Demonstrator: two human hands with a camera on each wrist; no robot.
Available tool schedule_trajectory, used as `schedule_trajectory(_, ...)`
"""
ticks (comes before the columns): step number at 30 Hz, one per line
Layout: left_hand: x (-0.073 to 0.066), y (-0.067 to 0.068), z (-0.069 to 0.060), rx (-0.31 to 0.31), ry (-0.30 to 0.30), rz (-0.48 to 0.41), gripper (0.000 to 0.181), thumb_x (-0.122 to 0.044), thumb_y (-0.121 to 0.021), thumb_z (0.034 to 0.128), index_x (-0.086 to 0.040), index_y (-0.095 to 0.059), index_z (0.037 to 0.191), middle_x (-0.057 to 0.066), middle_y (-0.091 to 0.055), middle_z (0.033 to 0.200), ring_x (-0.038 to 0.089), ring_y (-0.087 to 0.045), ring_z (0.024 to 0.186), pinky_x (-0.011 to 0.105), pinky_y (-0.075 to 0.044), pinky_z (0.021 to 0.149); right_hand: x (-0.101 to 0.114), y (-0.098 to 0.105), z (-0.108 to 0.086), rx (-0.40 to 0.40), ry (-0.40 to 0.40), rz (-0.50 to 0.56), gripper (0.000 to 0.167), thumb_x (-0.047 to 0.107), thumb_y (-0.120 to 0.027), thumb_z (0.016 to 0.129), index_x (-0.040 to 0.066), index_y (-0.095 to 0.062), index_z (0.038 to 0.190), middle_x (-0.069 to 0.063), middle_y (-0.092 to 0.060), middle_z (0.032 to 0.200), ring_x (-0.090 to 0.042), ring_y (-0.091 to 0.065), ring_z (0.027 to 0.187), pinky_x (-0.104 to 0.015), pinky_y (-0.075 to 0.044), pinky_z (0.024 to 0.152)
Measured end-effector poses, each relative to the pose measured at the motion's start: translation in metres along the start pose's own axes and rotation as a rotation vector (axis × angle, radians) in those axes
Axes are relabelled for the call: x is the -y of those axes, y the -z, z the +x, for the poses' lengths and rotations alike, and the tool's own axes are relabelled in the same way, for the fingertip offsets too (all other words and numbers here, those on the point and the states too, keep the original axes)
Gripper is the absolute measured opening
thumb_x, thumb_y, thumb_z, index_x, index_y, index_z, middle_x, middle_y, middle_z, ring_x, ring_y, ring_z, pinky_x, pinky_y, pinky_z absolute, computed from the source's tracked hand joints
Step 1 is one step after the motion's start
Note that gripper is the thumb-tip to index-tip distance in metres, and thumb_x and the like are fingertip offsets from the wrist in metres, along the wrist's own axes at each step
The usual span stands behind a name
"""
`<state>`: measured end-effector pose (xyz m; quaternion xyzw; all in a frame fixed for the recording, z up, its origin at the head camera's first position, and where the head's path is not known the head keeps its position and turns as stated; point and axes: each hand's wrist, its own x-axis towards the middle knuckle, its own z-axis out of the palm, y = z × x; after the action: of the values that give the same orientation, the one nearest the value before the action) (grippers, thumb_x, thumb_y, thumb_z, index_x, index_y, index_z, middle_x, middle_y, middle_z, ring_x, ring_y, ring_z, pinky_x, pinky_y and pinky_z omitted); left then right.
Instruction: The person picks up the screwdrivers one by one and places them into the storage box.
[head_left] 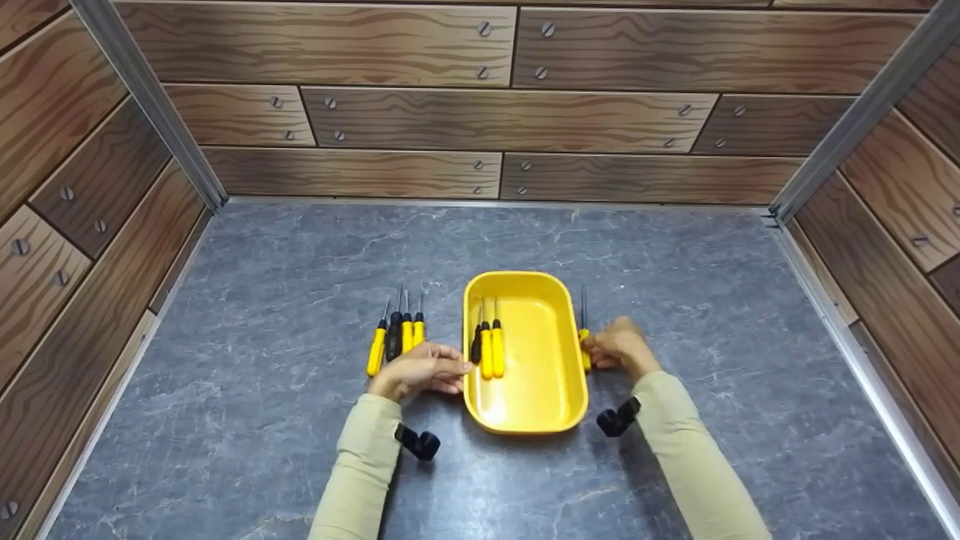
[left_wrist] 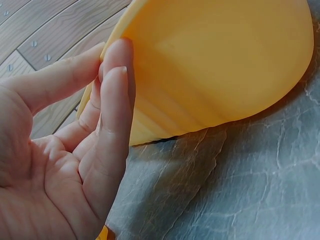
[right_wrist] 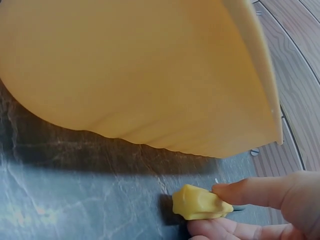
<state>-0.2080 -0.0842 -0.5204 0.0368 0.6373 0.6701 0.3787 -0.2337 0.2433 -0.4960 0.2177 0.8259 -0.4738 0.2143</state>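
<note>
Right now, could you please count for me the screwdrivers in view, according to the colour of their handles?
Yellow-handled screwdrivers: 6 (3 left of the yellow tray, 2 inside it, 1 in the right hand)
Black-handled screwdrivers: 2 (1 left of the yellow tray, 1 inside it)
Total: 8

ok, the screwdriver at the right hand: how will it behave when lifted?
The screwdriver is probably stiff, given its straight, thin shaft. Its much thicker handle suggests it may balance toward that end. The handle's ridged shape should help resist rolling in the right hand.
</note>
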Motion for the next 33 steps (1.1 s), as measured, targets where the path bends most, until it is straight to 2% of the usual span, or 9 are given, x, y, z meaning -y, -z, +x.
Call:
schedule_trajectory(14,0.0,0.0,0.0,-0.011,0.009,-0.007,0.005,-0.009,-0.066,0.0882,-0.008,-0.062,0.091,-0.002,-0.069,0.075,0.009,-0.067,0.064,0.018,-0.059,0.063,0.004,0.004,-0.006,0.028,0.022,0.019,0.016,0.002,-0.066,0.081,0.005,-0.056,0.07,0.004,-0.055,0.05,-0.004,-0.056,0.043,-0.019,-0.058,0.05)
schedule_trajectory(23,-0.001,-0.001,0.0,-0.007,0.017,-0.01,0.004,-0.005,-0.062,0.09,-0.01,-0.062,0.089,-0.002,-0.07,0.074,0.008,-0.067,0.063,0.018,-0.059,0.063,0.006,0.009,-0.008,0.031,0.058,0.034,0.011,0.001,-0.065,0.082,0.002,-0.057,0.075,0.005,-0.054,0.05,-0.004,-0.057,0.044,-0.02,-0.058,0.05)
schedule_trajectory(33,-0.001,0.0,0.0,0.0,0.01,-0.008,0.006,-0.005,-0.062,0.0898,-0.011,-0.062,0.09,-0.002,-0.07,0.076,0.009,-0.068,0.065,0.019,-0.059,0.064,0.008,0.013,-0.013,0.053,0.063,0.076,0.015,0.001,-0.063,0.083,0.005,-0.058,0.069,0.006,-0.054,0.05,-0.004,-0.054,0.044,-0.019,-0.056,0.049)
